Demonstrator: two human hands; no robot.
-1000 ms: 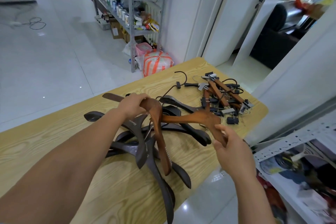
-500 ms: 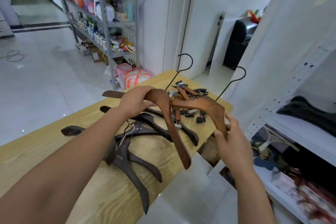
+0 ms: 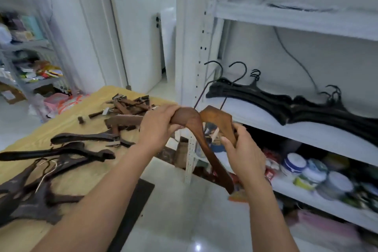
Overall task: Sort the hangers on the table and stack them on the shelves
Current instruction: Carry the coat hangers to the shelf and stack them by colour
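I hold two brown wooden hangers in the air between the table and the shelves. My left hand [image 3: 158,127] grips the neck of the darker brown hanger [image 3: 199,135], whose arm slants down to the right. My right hand [image 3: 243,149] grips one arm of the lighter brown hanger [image 3: 217,118]. Both black wire hooks point up toward the shelf. Black hangers [image 3: 286,106] lie stacked on the white shelf [image 3: 255,120]. Dark hangers [image 3: 71,149] and brown clip hangers [image 3: 126,106] lie on the wooden table [image 3: 81,178].
The white shelf unit's perforated post [image 3: 201,47] stands just behind the held hangers. Jars and tubs [image 3: 315,174] fill the lower shelf. A metal rack with goods [image 3: 26,47] stands at far left, and a white door [image 3: 133,26] is behind the table. Glossy tiled floor lies below.
My view has swung right from the table to the white shelves. Both hands have carried the two brown hangers off the table toward the shelf holding the black hangers.
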